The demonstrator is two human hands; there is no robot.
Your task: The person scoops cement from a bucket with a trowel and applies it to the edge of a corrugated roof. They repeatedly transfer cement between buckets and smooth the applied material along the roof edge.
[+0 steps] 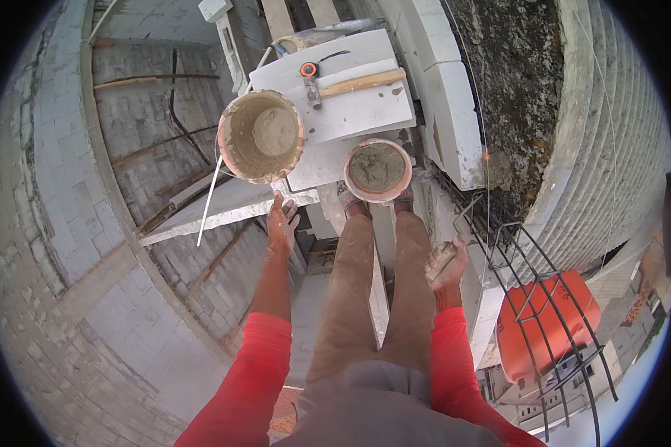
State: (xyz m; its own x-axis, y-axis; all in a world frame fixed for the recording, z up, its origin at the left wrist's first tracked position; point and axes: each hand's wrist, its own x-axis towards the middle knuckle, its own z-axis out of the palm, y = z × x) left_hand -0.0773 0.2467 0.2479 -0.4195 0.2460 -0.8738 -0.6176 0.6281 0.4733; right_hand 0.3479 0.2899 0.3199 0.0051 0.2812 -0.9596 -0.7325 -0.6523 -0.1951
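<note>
My left hand [282, 223] reaches forward with fingers spread and holds nothing. It is just below a large mortar-crusted bucket [235, 145], with a little wet mix at its bottom. My right hand [452, 270] is closed around the mortar-smeared handle of what looks like a trowel [441, 261]; its blade is hard to make out against the wall. Between my feet and the white blocks sits a smaller bucket [404, 190] holding grey mortar [376, 165]. On the blocks lie a hammer [361, 83] with a wooden handle and an orange-and-black tape measure [309, 69].
White blocks [373, 115] form the surface ahead. A block wall [451, 112] runs along the right, with a taut string beside it. Black rebar [552, 313] juts out near my right arm, over a red-orange container [529, 328]. At left, the floor [149, 119] lies far below.
</note>
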